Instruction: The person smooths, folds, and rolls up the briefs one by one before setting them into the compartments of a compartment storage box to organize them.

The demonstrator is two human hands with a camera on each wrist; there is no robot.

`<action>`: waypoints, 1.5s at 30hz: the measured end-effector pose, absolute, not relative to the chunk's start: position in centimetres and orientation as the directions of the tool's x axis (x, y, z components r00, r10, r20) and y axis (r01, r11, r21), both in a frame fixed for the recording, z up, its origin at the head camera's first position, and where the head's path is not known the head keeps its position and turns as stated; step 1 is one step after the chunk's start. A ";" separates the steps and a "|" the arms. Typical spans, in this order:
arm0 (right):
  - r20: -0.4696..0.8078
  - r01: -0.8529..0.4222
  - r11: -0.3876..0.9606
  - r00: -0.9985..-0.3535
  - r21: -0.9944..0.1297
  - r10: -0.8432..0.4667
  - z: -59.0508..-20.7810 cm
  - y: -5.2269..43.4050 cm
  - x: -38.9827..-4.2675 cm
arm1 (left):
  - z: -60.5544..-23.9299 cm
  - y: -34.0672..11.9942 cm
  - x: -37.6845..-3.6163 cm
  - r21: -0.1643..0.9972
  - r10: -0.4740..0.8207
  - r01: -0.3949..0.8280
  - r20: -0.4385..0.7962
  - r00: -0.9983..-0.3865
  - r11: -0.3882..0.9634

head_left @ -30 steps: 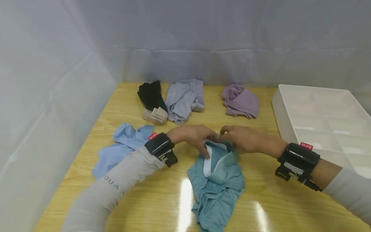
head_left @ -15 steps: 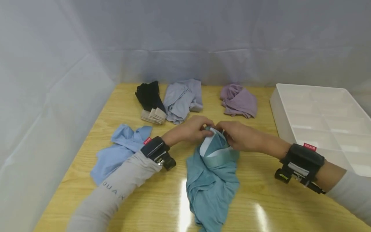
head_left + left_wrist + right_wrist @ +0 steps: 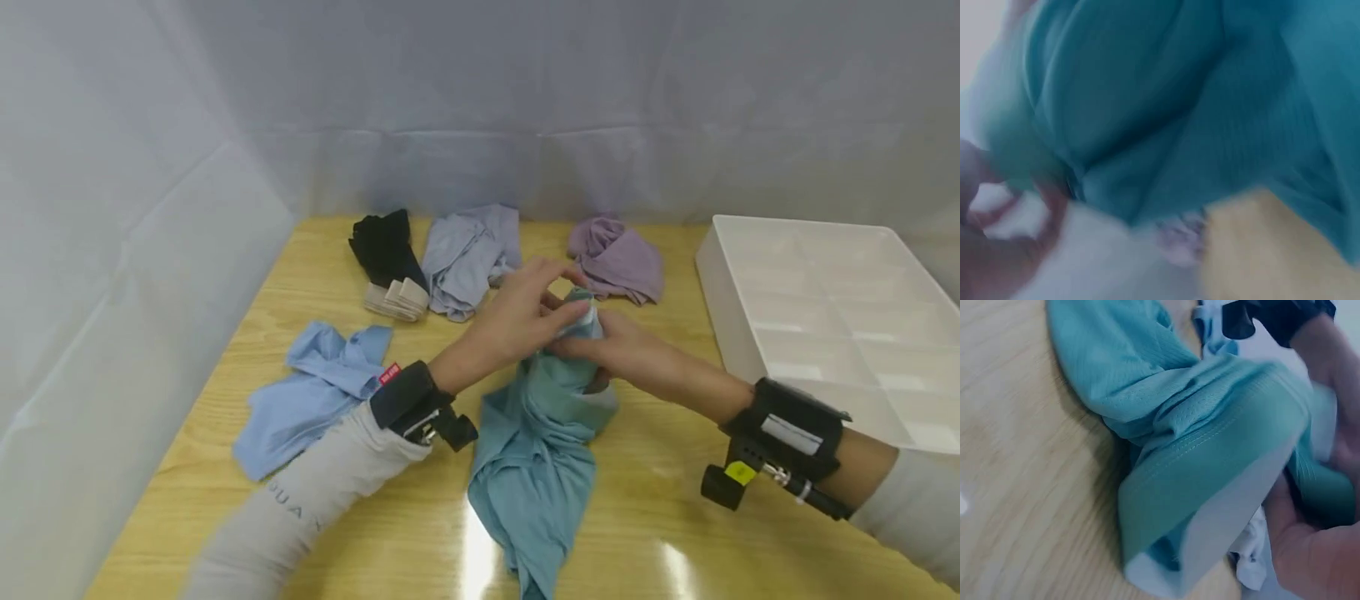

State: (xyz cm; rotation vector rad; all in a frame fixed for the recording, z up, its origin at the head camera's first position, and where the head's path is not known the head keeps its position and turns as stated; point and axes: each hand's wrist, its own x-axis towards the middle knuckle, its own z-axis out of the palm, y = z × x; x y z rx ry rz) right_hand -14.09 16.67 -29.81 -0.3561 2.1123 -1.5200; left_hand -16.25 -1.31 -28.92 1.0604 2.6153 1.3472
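Centrally on the wooden table [image 3: 225, 392]: teal garment [image 3: 536, 454], its waistband end lifted, lower part trailing on the tabletop. Left hand [image 3: 517, 321] pinches the raised waistband from above; right hand [image 3: 622, 350] grips the same bunched end from beneath, fingers curled round the cloth. Left wrist view is blurred, apparently teal fabric close to the lens. Alongside: light blue garment [image 3: 311, 392] at left; black garment with beige band [image 3: 386, 262], grey-lavender garment [image 3: 468, 258] and purple garment [image 3: 618, 262] along the back; white divided tray [image 3: 832, 308] at right.
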 end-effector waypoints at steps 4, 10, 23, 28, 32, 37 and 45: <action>-0.208 0.184 0.099 -0.898 -0.978 -0.387 -28.5 16.6 -14.0 | -27.9 0.2 -13.4 0.561 0.555 0.697 0.438 -0.707 0.446; -0.135 0.198 -0.098 -0.887 -0.975 -0.442 -26.5 16.8 -14.4 | -29.2 0.9 -13.7 0.436 0.481 0.782 0.620 -0.620 0.446; 0.050 -0.031 -0.043 -0.809 -0.999 -0.585 -26.4 19.4 -14.7 | -29.3 0.1 -14.8 0.624 0.498 0.751 0.591 -0.634 0.215; 0.131 -0.269 0.204 -0.848 -0.941 -0.514 -25.9 19.1 -14.5 | -29.7 -1.3 -15.6 0.671 0.564 0.643 0.388 -0.729 0.369; 0.297 -0.520 0.445 -0.826 -0.729 -0.480 -25.6 19.6 -14.3 | -30.4 -2.6 -16.0 0.693 0.598 0.552 0.216 -0.772 0.463; 0.490 -0.615 0.645 -0.777 -0.454 -0.395 -25.3 20.6 -13.8 | -30.3 -3.8 -16.0 0.719 0.542 0.491 0.189 -0.819 0.492; 0.630 -0.670 0.625 -0.697 -0.401 -0.342 -23.6 21.6 -13.0 | -29.1 -5.2 -15.8 0.767 0.490 0.472 0.238 -0.838 0.435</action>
